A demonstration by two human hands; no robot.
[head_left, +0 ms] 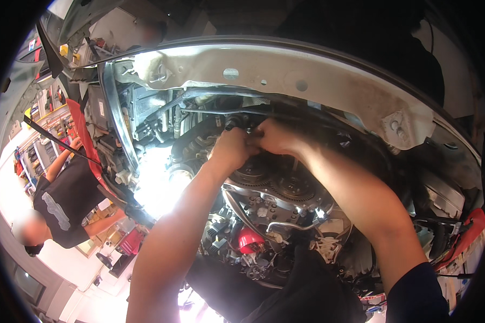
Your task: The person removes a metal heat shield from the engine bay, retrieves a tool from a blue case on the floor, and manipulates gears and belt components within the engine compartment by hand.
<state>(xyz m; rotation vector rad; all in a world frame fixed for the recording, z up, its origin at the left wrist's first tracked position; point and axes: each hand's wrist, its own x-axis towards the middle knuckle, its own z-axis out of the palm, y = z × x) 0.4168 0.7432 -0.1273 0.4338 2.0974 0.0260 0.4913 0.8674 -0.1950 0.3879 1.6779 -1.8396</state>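
Observation:
In a car's open engine bay, my left hand point(230, 148) and my right hand point(277, 137) meet at the far side of the engine. The fingers of both are curled in close together, and whatever they grip is hidden between them. Just beyond my left hand shows a dark rounded part point(236, 121). Below the hands lie toothed round gears point(295, 186) on the engine, with a silvery metal engine face point(264, 209) nearer me. A round red part point(250, 240) sits lower down among hoses and fittings.
A pale metal panel point(328, 81) arches across the far side of the bay. Very bright light point(159, 185) glares left of my left forearm. At the left, a person in a dark shirt point(67, 199) stands beside a red cover point(81, 124). Another red cover point(466, 237) hangs at the right.

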